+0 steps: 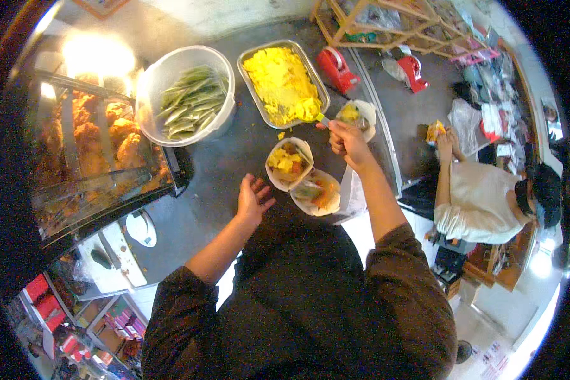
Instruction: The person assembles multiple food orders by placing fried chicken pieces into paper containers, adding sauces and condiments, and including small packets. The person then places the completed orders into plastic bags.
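Note:
My right hand [346, 138] grips the handle of a yellow-green spoon [323, 118]. The spoon's bowl rests at the near right corner of a metal tray [249, 89] heaped with crumbly yellow food [278, 79]. Its fingers are wrapped round the handle. Below the tray, my left hand [253, 199] is open and empty, fingers apart, just left of the paper food boxes. One open box [277, 180] holds yellow lumps over other food. A second box [329, 209] touches it on the near side, with orange and green bits inside. Partly behind my right hand stands a third box [369, 116].
A clear bucket [147, 117] of long green strips stands left of the tray. A lit glass case [76, 209] of fried pieces is farther left. Red tape dispensers [337, 71] sit at right. Another person [481, 196] works there. A knife [109, 251] lies on a white board [130, 261].

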Tool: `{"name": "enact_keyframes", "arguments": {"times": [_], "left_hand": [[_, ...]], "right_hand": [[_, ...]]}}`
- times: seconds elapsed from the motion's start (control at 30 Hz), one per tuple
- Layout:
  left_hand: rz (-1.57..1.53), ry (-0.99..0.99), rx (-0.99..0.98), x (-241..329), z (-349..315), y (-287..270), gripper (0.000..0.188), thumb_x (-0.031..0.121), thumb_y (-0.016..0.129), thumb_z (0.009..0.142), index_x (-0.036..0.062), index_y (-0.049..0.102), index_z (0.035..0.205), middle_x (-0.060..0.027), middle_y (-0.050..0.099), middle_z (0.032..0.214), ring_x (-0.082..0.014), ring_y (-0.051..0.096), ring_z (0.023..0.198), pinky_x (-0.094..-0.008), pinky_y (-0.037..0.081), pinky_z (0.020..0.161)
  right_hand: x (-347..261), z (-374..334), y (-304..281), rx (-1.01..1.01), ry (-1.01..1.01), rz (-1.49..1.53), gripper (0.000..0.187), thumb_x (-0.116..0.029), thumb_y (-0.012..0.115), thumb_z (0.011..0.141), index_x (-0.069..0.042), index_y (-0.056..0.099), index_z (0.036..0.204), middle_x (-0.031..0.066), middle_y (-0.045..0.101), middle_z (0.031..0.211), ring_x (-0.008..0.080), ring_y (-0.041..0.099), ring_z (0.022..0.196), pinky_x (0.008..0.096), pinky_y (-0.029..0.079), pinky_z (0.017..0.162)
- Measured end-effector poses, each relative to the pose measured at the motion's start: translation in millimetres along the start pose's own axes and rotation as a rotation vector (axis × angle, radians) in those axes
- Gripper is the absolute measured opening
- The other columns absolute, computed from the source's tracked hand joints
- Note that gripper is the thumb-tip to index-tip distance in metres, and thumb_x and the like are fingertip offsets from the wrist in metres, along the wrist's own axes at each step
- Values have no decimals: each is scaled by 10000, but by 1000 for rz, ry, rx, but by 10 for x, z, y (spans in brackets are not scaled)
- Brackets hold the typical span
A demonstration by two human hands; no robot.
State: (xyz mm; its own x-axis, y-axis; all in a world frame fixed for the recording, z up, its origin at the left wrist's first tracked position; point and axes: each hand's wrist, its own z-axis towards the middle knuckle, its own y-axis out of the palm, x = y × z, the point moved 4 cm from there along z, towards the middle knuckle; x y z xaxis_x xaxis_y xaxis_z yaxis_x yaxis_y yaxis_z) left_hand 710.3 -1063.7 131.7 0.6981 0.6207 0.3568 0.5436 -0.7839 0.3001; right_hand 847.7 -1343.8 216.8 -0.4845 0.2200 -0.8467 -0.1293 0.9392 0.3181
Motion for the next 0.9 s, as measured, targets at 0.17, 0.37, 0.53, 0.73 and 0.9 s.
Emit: {"name": "enact_keyframes", "arguments": {"times": [0.17,0.37,0.53,0.73,0.9], "left_hand": [[305,-240,-300,-648,-395,116,606,281,656,949,133,353,1452,-129,510,1412,-324,575,1205,-618,531,963],[329,-204,-294,-824,-385,365,549,178,663,966,52,363,1408,-159,609,1261,-294,702,1021,-440,633,851],[323,-208,-370,-825,-294,319,511,164,655,976,44,400,1402,-146,644,1236,-280,714,1020,-424,632,850],[349,-154,-337,-756,-328,167,682,204,720,934,89,323,1476,-116,601,1270,-233,657,1107,-400,588,876],[289,354,36,-141,-241,-50,402,264,625,975,170,480,1337,-12,571,1217,-170,575,1049,-396,502,871]], "right_hand": [[248,-1314,8,242,113,-365,330,-328,588,1044,-32,705,1127,-89,395,631,36,330,541,237,253,504],[852,-1949,365,321,-464,-1374,239,-137,648,949,-69,724,1166,78,698,805,236,654,640,357,529,596],[1130,-1982,362,352,-292,-1548,420,-107,647,915,-121,642,1335,95,749,960,304,714,745,416,568,652],[773,-1914,271,501,-283,-1007,205,-128,598,978,-37,716,1119,158,743,892,342,724,751,401,564,666],[47,-984,39,583,-489,-857,285,-246,599,1033,-2,703,1138,127,738,900,196,696,794,327,529,747]]}}
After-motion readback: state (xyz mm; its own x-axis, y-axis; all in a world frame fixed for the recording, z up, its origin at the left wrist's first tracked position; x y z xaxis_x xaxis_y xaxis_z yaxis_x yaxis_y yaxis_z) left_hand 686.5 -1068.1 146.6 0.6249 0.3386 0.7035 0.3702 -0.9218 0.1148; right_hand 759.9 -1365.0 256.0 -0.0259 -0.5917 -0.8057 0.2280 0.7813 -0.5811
